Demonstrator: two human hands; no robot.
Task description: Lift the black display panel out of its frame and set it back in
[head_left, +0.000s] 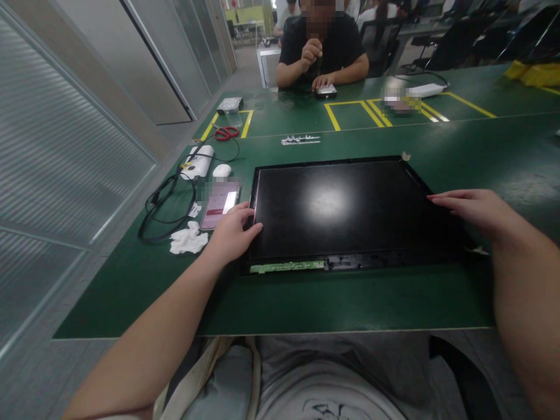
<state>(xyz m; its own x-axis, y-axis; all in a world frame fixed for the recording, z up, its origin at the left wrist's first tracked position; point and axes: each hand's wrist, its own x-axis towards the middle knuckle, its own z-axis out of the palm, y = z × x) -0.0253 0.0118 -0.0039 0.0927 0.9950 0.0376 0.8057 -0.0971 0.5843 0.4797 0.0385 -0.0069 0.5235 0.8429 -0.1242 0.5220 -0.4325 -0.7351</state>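
A black flat display panel (350, 204) lies screen-up on the green table, with a round glare on its glass. Along its near edge runs a narrow green circuit board (289, 266). My left hand (236, 230) grips the panel's left edge, the thumb on the front and the fingers at the side. At the right edge my right hand (476, 207) pinches the frame with its fingers together; the fingers' undersides are hidden. Small pale tabs stick out at the panel's far right corner and near right corner.
Left of the panel lie a phone (221, 204), crumpled white tissue (189, 238), a white mouse-like object (222, 170), a black cable (151, 213) and red-handled scissors (226, 133). Thin strips (301, 140) lie beyond the panel. A person (324, 52) sits opposite, one hand on a small box-shaped device (326, 91).
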